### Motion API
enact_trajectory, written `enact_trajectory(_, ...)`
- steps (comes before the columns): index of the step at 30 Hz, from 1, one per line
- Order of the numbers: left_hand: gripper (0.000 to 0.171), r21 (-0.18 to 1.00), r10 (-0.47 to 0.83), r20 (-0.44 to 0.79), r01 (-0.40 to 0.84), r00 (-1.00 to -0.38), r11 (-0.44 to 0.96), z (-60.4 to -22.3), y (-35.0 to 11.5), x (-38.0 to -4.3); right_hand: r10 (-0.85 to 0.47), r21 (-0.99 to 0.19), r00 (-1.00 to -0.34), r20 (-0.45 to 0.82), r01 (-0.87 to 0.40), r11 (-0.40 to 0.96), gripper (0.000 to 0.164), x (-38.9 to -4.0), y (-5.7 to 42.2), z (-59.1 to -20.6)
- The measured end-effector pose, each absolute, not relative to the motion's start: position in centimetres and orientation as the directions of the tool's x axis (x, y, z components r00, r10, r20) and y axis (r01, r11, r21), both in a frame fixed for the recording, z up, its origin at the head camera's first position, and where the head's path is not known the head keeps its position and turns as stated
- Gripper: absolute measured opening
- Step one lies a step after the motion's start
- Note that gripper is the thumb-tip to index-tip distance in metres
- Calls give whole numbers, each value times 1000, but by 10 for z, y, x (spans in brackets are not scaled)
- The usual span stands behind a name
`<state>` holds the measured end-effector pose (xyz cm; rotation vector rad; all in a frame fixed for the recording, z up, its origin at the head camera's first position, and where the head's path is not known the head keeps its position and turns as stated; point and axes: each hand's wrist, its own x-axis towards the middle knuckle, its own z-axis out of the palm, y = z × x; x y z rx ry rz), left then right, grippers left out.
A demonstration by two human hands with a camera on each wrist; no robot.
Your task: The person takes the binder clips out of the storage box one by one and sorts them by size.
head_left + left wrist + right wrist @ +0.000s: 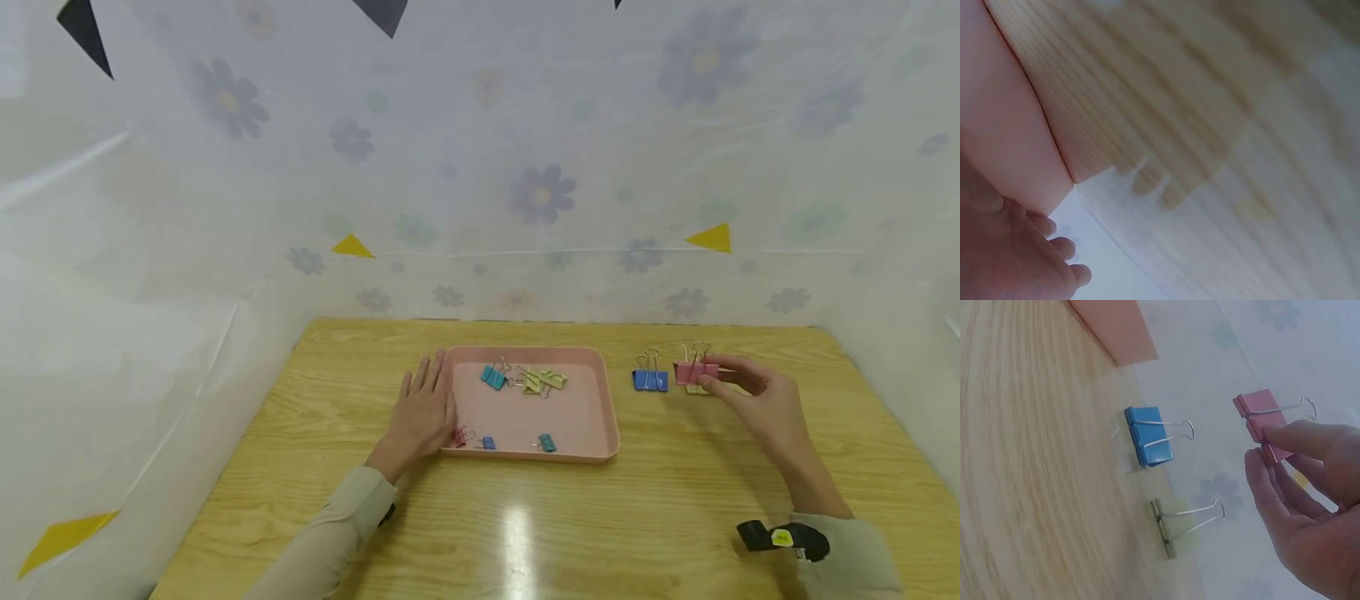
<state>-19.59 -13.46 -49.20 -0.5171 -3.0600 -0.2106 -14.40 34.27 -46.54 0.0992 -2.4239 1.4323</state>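
Note:
My right hand [765,404] pinches a large pink binder clip [688,373] between thumb and fingers, raised off the table in the right wrist view. Below it a yellow binder clip [1175,530] stands on the table, mostly covered by the pink one in the head view. To its left is a blue binder clip [650,382], its wire handles pointing up. My left hand [423,412], fingers extended, rests against the left side of a pink tray [525,421]. Inside lie a teal clip [494,377] and yellow clips [532,382] toward the back.
Along the tray's front edge lie a small pink clip [460,437], a small blue clip [489,443] and a small teal clip [547,442]. Flowered white sheeting [480,208] encloses the wooden table [450,525] at the back and sides.

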Motion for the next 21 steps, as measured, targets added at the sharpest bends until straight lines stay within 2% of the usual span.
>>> enact_trajectory(11,61,135,328,58,333,-943,933,-491,-135,-196,176,-862,-949,261,-147,484,43,-142,386,-473)
enact_trajectory(21,61,129,329,71,336,-942,933,-492,-135,-196,187,-894,-962,197,-98,438,41,-146,416,-481)
